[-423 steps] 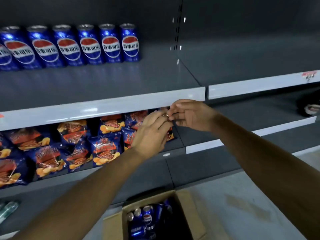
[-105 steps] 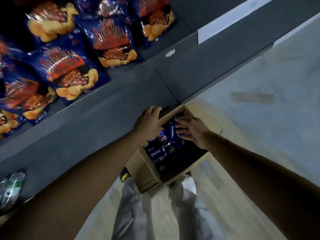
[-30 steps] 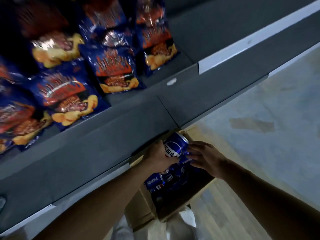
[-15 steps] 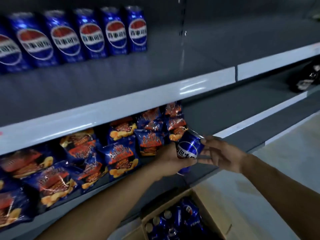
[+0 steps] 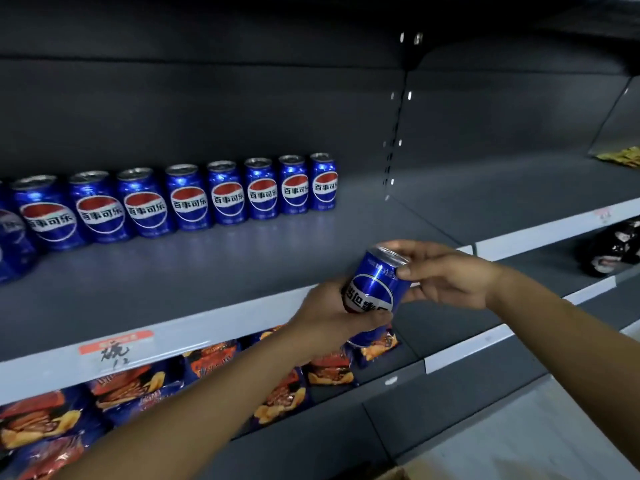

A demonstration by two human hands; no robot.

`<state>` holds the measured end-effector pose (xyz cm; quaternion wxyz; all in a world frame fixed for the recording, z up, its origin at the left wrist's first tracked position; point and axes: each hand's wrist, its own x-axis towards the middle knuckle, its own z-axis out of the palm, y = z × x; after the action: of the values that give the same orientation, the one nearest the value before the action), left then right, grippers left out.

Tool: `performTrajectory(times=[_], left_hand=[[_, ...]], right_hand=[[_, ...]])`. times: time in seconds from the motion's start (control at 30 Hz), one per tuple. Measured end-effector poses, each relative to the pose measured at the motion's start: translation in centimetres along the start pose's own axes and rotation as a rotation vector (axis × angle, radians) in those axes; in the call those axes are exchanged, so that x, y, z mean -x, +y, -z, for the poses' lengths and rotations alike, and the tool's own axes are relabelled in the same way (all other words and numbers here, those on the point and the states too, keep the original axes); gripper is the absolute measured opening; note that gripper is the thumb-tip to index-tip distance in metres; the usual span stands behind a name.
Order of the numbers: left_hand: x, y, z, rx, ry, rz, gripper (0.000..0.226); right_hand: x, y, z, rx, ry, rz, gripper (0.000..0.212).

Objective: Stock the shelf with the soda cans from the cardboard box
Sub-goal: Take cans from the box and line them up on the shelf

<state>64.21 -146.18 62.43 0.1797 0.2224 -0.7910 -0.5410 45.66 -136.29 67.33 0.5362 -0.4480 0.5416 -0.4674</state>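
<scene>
A blue soda can (image 5: 375, 289) is held in both hands in front of the grey shelf (image 5: 214, 265), just over its white front edge. My left hand (image 5: 332, 320) grips the can's lower half. My right hand (image 5: 446, 275) pinches its top rim with thumb and fingers. The can is tilted, its logo upside down. A row of several matching blue cans (image 5: 225, 192) stands upright at the back of the shelf, ending left of the hands. A corner of the cardboard box (image 5: 398, 474) shows at the bottom edge.
Blue and orange snack bags (image 5: 138, 400) fill the shelf below. A white price strip (image 5: 114, 341) carries a red label with handwriting. The right shelf bay holds a dark packet (image 5: 613, 247) and yellow packets (image 5: 620, 155). Bare grey shelf lies right of the can row.
The hands have lifted the can from the lower shelf level up to the soda shelf's front edge. The view has tilted upward, so the box has nearly left the frame.
</scene>
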Motion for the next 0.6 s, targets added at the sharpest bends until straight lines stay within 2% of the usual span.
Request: performTrajectory(times=[0.07,0.13,0.2,0.37,0.5,0.6], left_hand=[[0.2,1.4,2.3,-0.07,0.015,-0.033,0.051],[0.4,2.5,4.5,-0.125,0.053,-0.05,0.063],[0.5,3.4,6.6,-0.191,0.072,-0.094,0.066],[1.2,5.7,11.0,-0.763,0.061,-0.231,0.077],[1.7,7.2,13.7,-1.097,0.003,-0.328,0.081],[2.0,8.1,15.5,-1.277,-0.012,-0.394,0.076]], right_hand=[[-0.8,-2.2,-0.6,0.101,-0.026,-0.006,0.076],[-1.8,-4.4,-1.7,0.202,-0.033,-0.009,0.061],[-2.8,-6.3,-3.2,0.283,-0.049,-0.032,0.052],[-6.1,-9.8,-7.0,0.598,-0.095,-0.137,0.046],[-9.0,-11.4,-10.2,0.809,-0.131,-0.179,0.039],[-10.4,-12.0,-12.0,0.851,-0.157,-0.169,0.033]])
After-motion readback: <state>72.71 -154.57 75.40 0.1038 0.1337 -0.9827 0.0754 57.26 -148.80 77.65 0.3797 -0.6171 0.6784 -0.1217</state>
